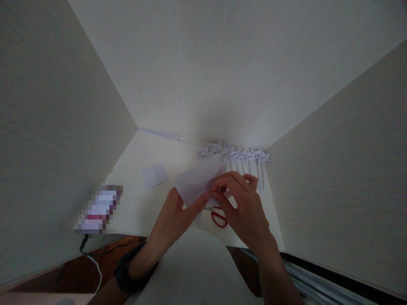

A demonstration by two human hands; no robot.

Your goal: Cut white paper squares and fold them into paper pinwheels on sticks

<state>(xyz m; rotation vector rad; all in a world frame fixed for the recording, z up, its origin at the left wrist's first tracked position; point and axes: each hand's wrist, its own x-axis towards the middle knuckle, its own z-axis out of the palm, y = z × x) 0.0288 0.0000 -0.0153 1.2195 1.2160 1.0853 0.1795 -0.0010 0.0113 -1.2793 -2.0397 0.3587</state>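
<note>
A thin white sheet of paper [195,180] is held up between my two hands over the table. My left hand [178,212] grips its lower left part, thumb in front and the fingers hidden behind. Thumb and fingertips of my right hand [240,199] pinch the paper near its middle, close to my left thumb. Red-handled scissors [219,218] lie below the paper, partly covered by it and by my right hand. Behind the hands stretches a row of white paper pinwheels [235,151] on thin sticks.
A small square of white paper [154,175] lies on the white table [127,169] to the left. Thin white sticks [160,134] rest along the back wall. A blurred phone [98,209] with a cable [95,264] is at the left edge. Walls enclose three sides.
</note>
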